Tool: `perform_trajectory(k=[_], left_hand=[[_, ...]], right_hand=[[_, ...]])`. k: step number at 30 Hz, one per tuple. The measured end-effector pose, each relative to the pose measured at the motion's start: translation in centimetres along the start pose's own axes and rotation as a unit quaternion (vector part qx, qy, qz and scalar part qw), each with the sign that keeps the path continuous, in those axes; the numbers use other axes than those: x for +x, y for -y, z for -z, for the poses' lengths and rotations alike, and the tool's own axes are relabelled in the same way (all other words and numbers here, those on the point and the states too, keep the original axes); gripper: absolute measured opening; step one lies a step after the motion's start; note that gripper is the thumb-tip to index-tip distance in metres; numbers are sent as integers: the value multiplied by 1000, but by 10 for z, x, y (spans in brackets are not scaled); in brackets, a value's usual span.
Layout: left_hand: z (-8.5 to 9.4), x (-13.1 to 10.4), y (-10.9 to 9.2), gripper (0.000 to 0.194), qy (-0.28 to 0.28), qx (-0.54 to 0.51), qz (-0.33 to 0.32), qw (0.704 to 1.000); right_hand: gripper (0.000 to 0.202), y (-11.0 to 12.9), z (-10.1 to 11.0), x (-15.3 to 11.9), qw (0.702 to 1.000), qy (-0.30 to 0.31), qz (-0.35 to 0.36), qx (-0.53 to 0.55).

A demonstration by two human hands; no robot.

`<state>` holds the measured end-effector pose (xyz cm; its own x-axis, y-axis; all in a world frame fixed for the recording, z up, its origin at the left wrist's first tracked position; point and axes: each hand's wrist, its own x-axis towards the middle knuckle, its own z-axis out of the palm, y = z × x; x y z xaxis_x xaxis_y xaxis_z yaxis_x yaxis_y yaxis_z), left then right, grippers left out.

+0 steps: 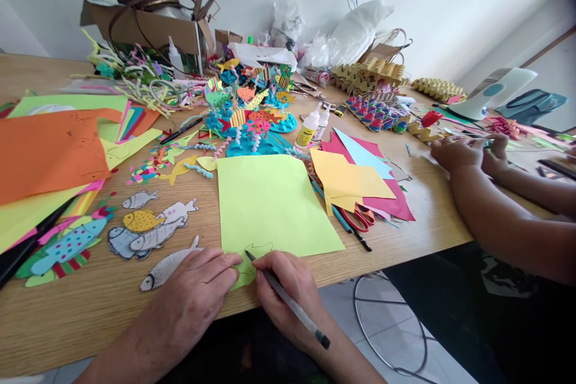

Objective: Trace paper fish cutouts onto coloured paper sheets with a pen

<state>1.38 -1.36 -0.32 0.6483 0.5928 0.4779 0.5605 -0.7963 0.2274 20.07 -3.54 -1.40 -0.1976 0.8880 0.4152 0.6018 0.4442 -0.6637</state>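
My right hand (288,288) grips a pen (292,305), its tip on a light green sheet of paper (270,204) where a thin curved line is drawn. With fingers bent and close together, my left hand (193,288) presses on the sheet's near left corner. Partly under that hand lies a grey paper fish (166,269). More cut-out fish, such as a yellow one (141,220) and a blue spotted one (74,245), lie to the left.
Red-handled scissors (360,218), yellow paper (346,177) and glue bottles (308,127) are right of the sheet. Behind it stands a colourful fish model (252,114). Orange paper (49,153) lies left. Another person's hands (459,153) work at the right, near egg trays (375,111).
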Motion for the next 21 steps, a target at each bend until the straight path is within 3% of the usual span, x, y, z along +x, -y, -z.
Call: perform_trajectory(k=[21], left_hand=[[-6, -5, 1, 26, -2, -13, 11, 1000]], right_hand=[[10, 2, 1, 1, 1000, -5, -29, 7]])
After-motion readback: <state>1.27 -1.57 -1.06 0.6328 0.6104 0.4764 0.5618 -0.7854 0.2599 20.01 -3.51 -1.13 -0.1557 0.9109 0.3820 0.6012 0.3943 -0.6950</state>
